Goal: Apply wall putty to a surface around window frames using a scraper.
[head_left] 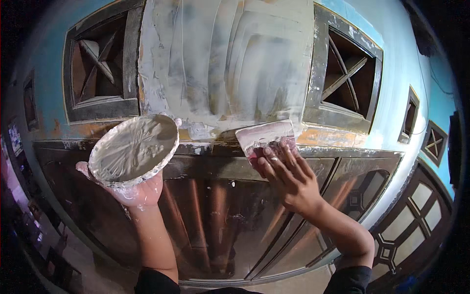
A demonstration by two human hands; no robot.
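Observation:
My left hand [142, 190] holds a round, shallow bowl [134, 149] from below, tilted so its inside shows. Whitish putty is smeared across the bowl and crusted along its rim. My left fingers wrap the bowl's edge, and putty coats the palm. In my right hand [289, 179] is a flat, roughly square scraper [267, 133], gripped with the fingers spread over its face. Putty smears it and my fingers. Its upper edge lies at the bottom of a putty-streaked wall panel [235, 63]; whether it touches cannot be told.
Dark wooden vent frames with crossed slats flank the panel, one at the left [100, 66] and one at the right [345, 73]. Below runs a wooden ledge [210, 147] over dark glazed windows [220, 220]. A panelled door [413, 220] stands at the lower right.

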